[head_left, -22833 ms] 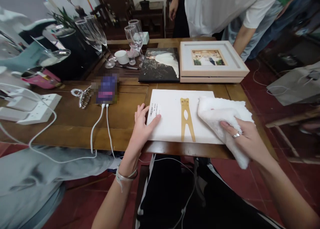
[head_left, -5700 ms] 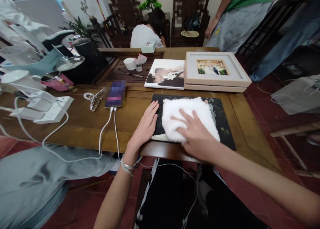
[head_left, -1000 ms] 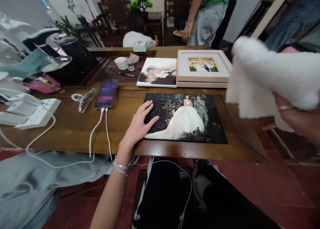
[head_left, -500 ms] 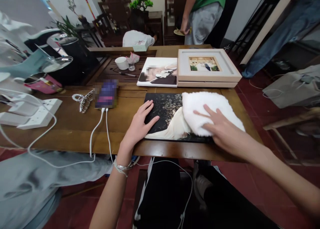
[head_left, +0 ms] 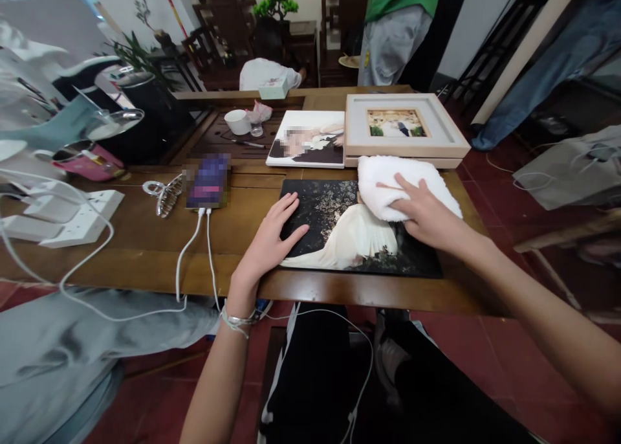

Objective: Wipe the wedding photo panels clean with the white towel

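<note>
A dark photo panel (head_left: 330, 227) showing a white dress lies flat on the wooden table in front of me. My left hand (head_left: 274, 227) rests flat on its left edge, fingers spread, holding nothing. On the panel's upper right part sits a folded, fluffy white towel (head_left: 431, 182). My right hand (head_left: 422, 211) grips and presses this towel, its fingers on top and sunk partly into a fold. The towel covers the panel's upper right corner and reaches the framed picture (head_left: 407, 153) behind it.
A second photo panel (head_left: 305, 156) leans beside the framed picture. To the left are a phone (head_left: 208, 182) with white cables, a hair claw clip (head_left: 167, 195) and a power strip (head_left: 85, 217). Farther back stand a white cup (head_left: 237, 122) and a tissue box (head_left: 273, 89). Other people are nearby.
My right hand has pushed the towel away from me, up the panel, uncovering its lower right part. The left hand stays in place. Across the table, a person's hand has left view.
</note>
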`<state>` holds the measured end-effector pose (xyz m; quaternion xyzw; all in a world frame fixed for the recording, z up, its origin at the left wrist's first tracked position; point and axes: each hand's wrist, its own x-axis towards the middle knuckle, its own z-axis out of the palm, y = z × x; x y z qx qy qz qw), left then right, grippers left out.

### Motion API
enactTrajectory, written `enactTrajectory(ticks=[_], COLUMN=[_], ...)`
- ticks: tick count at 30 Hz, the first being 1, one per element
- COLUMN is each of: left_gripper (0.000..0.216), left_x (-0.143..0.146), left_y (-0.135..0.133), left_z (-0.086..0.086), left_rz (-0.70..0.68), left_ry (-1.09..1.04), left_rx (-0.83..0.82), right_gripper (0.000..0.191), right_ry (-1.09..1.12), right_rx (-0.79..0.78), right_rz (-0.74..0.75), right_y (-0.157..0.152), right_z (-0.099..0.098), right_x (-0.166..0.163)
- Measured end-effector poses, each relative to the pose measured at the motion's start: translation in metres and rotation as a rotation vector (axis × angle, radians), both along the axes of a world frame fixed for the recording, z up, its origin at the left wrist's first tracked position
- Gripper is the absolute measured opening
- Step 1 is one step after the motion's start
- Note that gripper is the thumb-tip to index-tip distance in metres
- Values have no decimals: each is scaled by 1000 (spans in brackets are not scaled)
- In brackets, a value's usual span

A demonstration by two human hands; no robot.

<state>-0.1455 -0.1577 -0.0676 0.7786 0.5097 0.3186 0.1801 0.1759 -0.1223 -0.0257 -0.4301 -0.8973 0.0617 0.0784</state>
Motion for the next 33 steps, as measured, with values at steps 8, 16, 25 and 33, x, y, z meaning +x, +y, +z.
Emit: enactTrajectory(ticks=[8,16,25,33], left_gripper=[51,47,46,47], left_x=[2,-1,0,1], left_y=[-1,-1,-1,0], left_z=[-1,-2,-2,-3], left_rz=[42,1,3,7], left_ry=[-1,0,-28,1], left_rx=[5,-86,-81,-89], right_gripper=[50,53,58,47], right_ry=[-30,-43,21,-22], right_rx=[-102,-259,0,-151], right_rz=[67,118,57,147], right_y=[-91,-93,3,-127], right_z=[6,34,-2,21], right_x=[-3,-13,-13,-30])
